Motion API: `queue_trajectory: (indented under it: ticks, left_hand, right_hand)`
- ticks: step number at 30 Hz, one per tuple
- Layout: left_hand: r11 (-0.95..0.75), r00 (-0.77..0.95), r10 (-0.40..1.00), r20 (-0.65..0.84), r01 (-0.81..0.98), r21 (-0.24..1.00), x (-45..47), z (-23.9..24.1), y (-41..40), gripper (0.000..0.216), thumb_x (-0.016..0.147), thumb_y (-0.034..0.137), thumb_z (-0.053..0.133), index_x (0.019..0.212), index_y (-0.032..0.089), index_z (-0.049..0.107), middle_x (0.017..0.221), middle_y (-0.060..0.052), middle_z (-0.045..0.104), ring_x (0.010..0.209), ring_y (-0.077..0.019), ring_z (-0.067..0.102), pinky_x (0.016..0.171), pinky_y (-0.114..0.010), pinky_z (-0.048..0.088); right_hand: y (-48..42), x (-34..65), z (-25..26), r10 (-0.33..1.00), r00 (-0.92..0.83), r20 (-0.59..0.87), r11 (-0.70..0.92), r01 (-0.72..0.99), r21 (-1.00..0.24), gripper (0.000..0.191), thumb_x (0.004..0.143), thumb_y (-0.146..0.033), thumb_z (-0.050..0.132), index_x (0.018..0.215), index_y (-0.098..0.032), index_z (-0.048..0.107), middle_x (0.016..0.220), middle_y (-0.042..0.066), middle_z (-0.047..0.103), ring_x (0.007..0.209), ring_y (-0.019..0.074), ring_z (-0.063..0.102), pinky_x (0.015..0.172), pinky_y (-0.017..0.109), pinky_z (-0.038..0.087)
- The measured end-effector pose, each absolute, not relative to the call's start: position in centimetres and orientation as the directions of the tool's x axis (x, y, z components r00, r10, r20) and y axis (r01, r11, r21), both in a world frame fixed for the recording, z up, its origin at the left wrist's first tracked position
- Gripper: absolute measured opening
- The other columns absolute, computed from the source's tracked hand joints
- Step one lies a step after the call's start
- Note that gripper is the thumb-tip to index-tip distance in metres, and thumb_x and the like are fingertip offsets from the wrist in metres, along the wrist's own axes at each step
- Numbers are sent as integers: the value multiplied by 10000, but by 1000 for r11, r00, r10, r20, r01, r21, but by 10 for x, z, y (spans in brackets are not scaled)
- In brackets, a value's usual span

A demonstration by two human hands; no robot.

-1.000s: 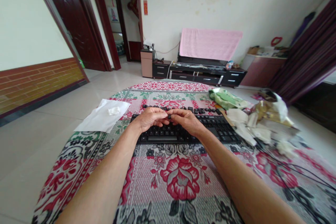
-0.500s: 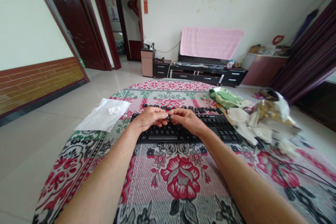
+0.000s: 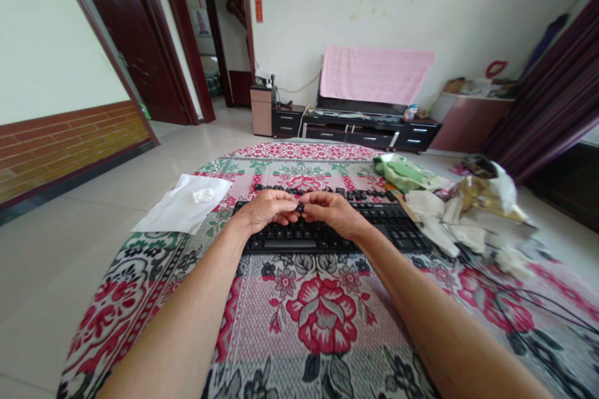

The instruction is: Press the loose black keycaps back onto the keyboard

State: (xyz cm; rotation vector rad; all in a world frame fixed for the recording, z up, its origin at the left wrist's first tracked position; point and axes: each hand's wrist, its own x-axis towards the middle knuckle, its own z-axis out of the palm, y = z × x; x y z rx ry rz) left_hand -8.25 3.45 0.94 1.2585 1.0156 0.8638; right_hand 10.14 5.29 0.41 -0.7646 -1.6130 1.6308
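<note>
A black keyboard (image 3: 393, 227) lies across the patterned tablecloth, partly covered by my hands. Between my fingertips, just above its keys, is a small black keycap (image 3: 300, 207). My left hand (image 3: 274, 206) pinches it from the left, thumb and forefinger closed. From the other side my right hand (image 3: 327, 209) has thumb and forefinger closed on the same keycap. Loose black keycaps (image 3: 369, 195) lie in a row behind the keyboard, some hidden by my hands.
A white paper sheet (image 3: 163, 209) with a crumpled white tissue (image 3: 203, 196) lies at left. To the right are a green packet (image 3: 407, 173), pale gloves or cloths (image 3: 430, 215) and a black cable (image 3: 538, 299). A TV cabinet (image 3: 346, 131) stands beyond the table.
The keycap between my fingertips has turned slightly and shows more of its dark face. Both hands stay in almost the same place above the keyboard.
</note>
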Motion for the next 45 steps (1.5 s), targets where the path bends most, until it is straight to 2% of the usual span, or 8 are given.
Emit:
queue_trajectory:
  ticks: [6,11,18,30,34,39,45]
  left_hand:
    - [57,298,954,-39,-51,997,-80,9,36,237,610,183,638,827,135,555,706,-19,613,600,-83,567,543,-196,416]
    - [48,265,963,-37,-33,998,-77,9,35,245,596,213,652,804,137,545,675,-1,591,565,-69,538,529,-199,407]
    - [22,247,968,-34,49,999,-78,5,37,228,603,256,644,779,145,552,625,9,574,545,-71,521,515,-201,401]
    - [12,261,965,-34,86,996,-80,7,36,217,643,342,600,723,142,569,654,-10,591,524,-62,504,502,-195,384]
    - [20,262,964,-46,103,994,-81,7,37,193,641,325,598,690,141,567,642,-8,588,511,-61,500,491,-194,380]
    - [61,323,943,-84,79,995,-81,8,37,179,655,309,585,699,137,566,645,-16,581,501,-62,498,471,-194,374]
    - [88,352,930,-108,72,994,-82,11,36,163,664,296,578,700,138,566,651,-19,586,505,-60,498,477,-197,378]
  right_hand:
    - [52,96,1,828,-561,11,-193,-304,-933,245,674,-202,613,918,-199,586,769,-8,609,679,85,577,705,256,468]
    - [51,93,1,847,-531,-35,-259,-354,-899,200,659,-185,622,852,-200,572,725,-16,614,676,95,588,686,255,476]
    - [48,92,1,846,-533,-12,-208,-309,-928,194,635,-235,648,791,-192,541,652,-24,597,635,97,583,650,255,469]
    - [49,93,0,847,-531,-7,-135,-202,-970,196,644,-267,641,795,-195,540,691,-10,613,640,99,583,648,257,462]
    - [49,96,3,843,-537,-28,-109,-121,-987,190,681,-329,606,791,-179,564,716,15,624,644,104,583,637,259,462]
    - [50,101,7,832,-554,27,-5,-57,-998,205,703,-363,578,781,-174,595,710,14,614,653,97,571,629,242,453]
    - [51,101,6,840,-542,-10,-41,-45,-998,178,665,-321,615,794,-200,612,719,-1,614,636,94,572,618,238,453]
